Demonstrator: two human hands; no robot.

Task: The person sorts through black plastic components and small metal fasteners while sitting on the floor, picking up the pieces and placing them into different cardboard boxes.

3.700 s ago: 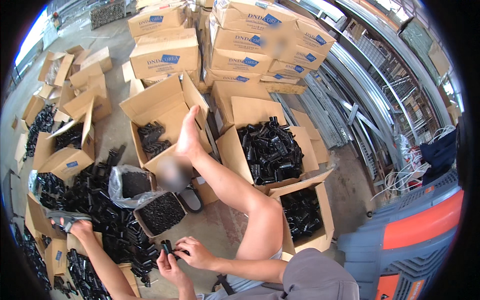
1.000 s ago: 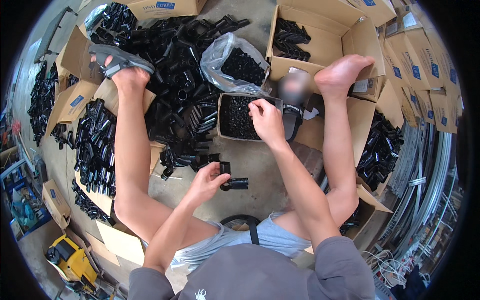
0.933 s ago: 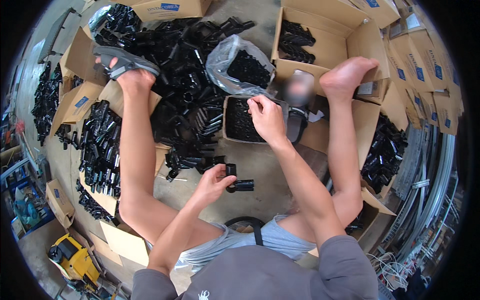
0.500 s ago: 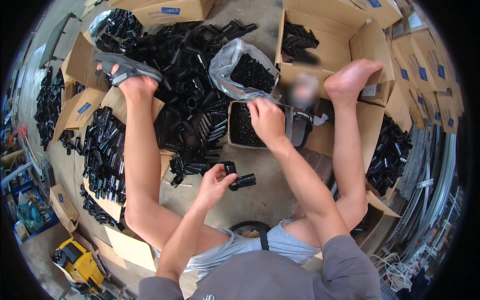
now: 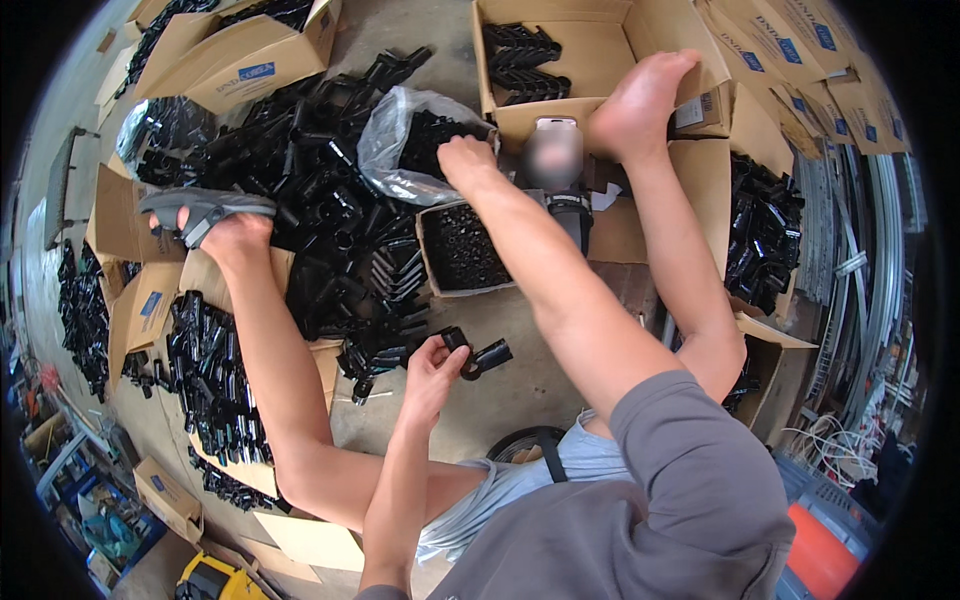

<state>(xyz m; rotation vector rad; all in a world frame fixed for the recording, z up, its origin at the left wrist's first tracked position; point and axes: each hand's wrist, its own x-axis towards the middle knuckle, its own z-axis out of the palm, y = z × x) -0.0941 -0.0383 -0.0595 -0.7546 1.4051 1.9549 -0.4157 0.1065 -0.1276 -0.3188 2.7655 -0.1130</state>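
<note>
My left hand [image 5: 434, 378] is closed on a black plastic pipe fitting [image 5: 491, 357], a branched piece with tube-like ends, held above the floor between my legs. My right arm stretches forward, and my right hand [image 5: 467, 162] is at the right side of a clear plastic bag [image 5: 378, 150] of small black parts. Its fingers curl downward in a closed shape; their tips, and anything in them, are hidden. Just nearer than the bag stands a small open carton [image 5: 424, 252] filled with tiny black pieces, partly covered by my right forearm.
Black fittings [image 5: 340, 215] lie heaped left of the bag. A large open carton [image 5: 610, 30] with some fittings stands far right, near my bare right foot. My sandalled left foot [image 5: 215, 215] is beside the heap. More cartons and metal pipes [image 5: 870, 330] line the sides.
My right hand has moved from the small carton up to the plastic bag. My left hand keeps its hold on the fitting. The whole view has shifted and turned slightly.
</note>
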